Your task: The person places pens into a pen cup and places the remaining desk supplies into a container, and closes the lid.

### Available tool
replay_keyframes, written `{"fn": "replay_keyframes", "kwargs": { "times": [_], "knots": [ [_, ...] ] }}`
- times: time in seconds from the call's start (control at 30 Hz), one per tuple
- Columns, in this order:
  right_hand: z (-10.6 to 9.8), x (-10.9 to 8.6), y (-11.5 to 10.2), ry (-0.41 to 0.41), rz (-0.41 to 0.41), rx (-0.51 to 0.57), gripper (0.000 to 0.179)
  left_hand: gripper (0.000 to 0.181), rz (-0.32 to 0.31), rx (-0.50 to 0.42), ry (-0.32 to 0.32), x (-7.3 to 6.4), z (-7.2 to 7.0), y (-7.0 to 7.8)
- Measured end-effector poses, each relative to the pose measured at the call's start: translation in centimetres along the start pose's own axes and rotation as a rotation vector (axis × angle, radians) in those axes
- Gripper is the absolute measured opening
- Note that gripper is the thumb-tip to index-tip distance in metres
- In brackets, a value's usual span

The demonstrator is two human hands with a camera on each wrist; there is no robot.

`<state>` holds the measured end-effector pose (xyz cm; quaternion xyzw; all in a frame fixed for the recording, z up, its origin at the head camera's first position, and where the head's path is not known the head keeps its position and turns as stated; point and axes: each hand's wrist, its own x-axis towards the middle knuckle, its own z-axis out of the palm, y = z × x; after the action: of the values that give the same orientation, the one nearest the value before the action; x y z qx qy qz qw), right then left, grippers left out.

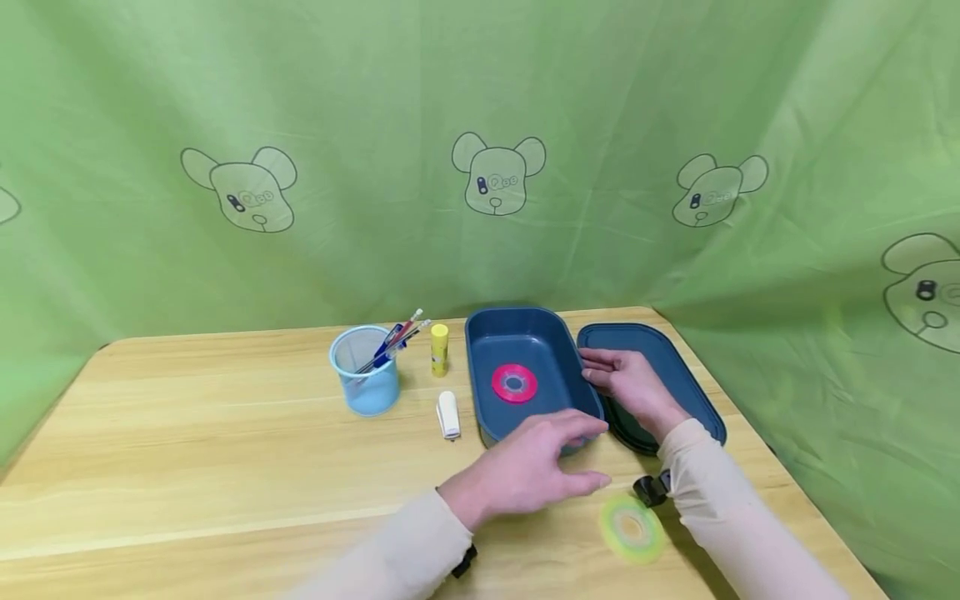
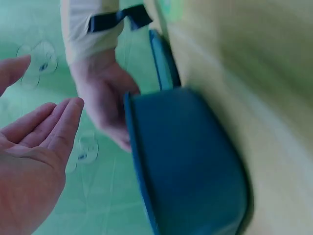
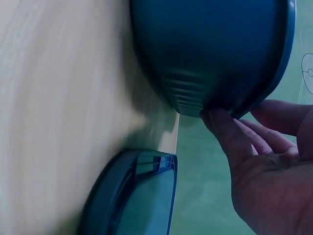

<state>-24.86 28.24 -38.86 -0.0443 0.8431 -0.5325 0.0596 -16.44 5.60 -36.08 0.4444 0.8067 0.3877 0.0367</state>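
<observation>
A dark blue plastic box (image 1: 551, 367), its top uncovered, stands at the back of the table; inside it lies a flat pink ring (image 1: 498, 385) with a pale hub. My right hand (image 1: 633, 383) holds the box's right rim; the right wrist view has its fingertips (image 3: 217, 117) under the rim and the thumb at the edge. In front of the near end, my left hand (image 1: 528, 467) hovers with fingers extended and nothing in them. Nearer me is a blurred yellow-green ring (image 1: 617, 546), left of the right forearm.
To the box's right lies a dark blue lid (image 1: 678, 379). Left of the box are a yellow glue stick (image 1: 439, 354), a small white stapler-like object (image 1: 447, 414) and a light blue mesh pen cup (image 1: 372, 392) holding pens and pencils. A green curtain (image 1: 375, 100) hangs behind the table.
</observation>
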Motion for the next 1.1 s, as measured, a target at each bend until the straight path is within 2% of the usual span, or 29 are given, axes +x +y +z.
{"fn": "replay_keyframes", "kwargs": {
  "times": [0.2,0.37,0.47,0.63,0.8,0.97,1.1],
  "knots": [
    [-0.2,0.0,0.1,-0.020,-0.018,-0.008,0.047,0.054,-0.025,0.072,-0.087,0.3,1.8,0.7],
    [-0.2,0.3,0.3,-0.034,-0.027,0.039,0.047,0.057,-0.055,0.129,-0.139,0.2,3.3,0.9],
    [-0.2,0.3,0.4,-0.037,-0.028,0.059,0.048,0.057,-0.048,0.159,-0.166,0.3,4.2,0.8],
    [-0.4,0.3,0.5,-0.034,-0.024,0.068,0.048,0.063,-0.060,0.271,-0.207,1.1,5.8,0.6],
    [-0.5,0.3,0.5,-0.037,-0.021,0.077,0.048,0.064,-0.112,0.367,-0.257,2.2,7.5,0.3],
    [-0.5,0.2,0.5,-0.047,-0.029,0.071,0.049,0.069,-0.155,0.422,-0.311,3.0,8.4,0.1],
    [-0.5,0.2,0.5,-0.045,-0.028,0.079,0.048,0.071,-0.159,0.472,-0.347,3.5,8.5,0.0]
  ]
}}
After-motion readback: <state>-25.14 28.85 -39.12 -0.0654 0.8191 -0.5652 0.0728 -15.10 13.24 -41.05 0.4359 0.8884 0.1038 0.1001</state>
